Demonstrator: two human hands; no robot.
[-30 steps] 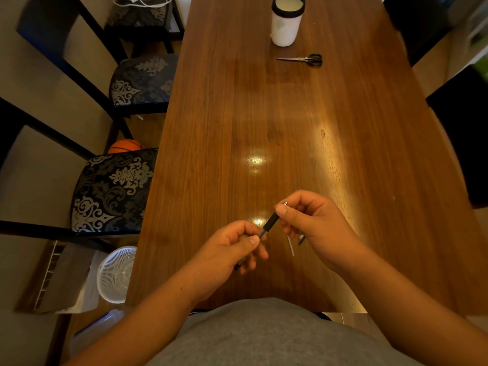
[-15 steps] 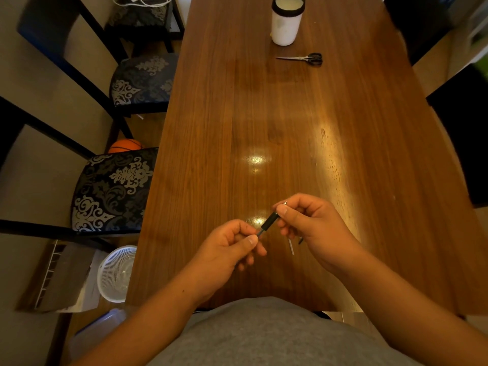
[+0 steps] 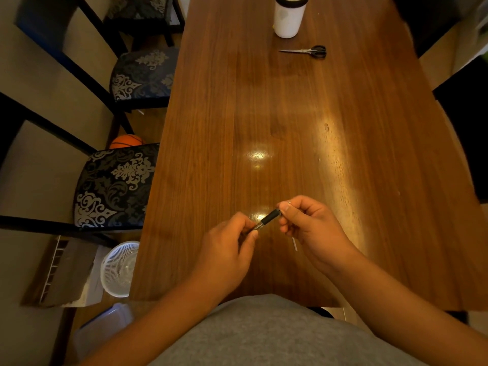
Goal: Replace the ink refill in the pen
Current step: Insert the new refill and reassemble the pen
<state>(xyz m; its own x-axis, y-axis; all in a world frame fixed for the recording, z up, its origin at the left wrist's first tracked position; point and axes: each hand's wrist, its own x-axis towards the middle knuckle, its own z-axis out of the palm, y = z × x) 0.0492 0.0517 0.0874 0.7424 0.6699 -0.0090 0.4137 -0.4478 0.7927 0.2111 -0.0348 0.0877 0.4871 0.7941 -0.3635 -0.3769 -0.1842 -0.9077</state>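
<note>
A dark pen (image 3: 268, 219) is held slantwise above the near part of the wooden table (image 3: 290, 114). My left hand (image 3: 227, 249) pinches its lower, paler end. My right hand (image 3: 309, 228) grips the upper black grip end; a small metal tip shows by the thumb. A thin pale refill (image 3: 294, 244) sticks out below my right hand's fingers. How the refill is held is hidden by the fingers.
A white cup with a dark rim (image 3: 289, 15) and black-handled scissors (image 3: 307, 51) sit at the table's far end. Patterned chairs (image 3: 113, 186) stand along the left side, with an orange ball (image 3: 126, 141) and a white basket (image 3: 120, 268) on the floor.
My hands have drawn slightly apart along the pen, showing more of its paler section by my left fingertips. My left fingers have curled in tighter.
</note>
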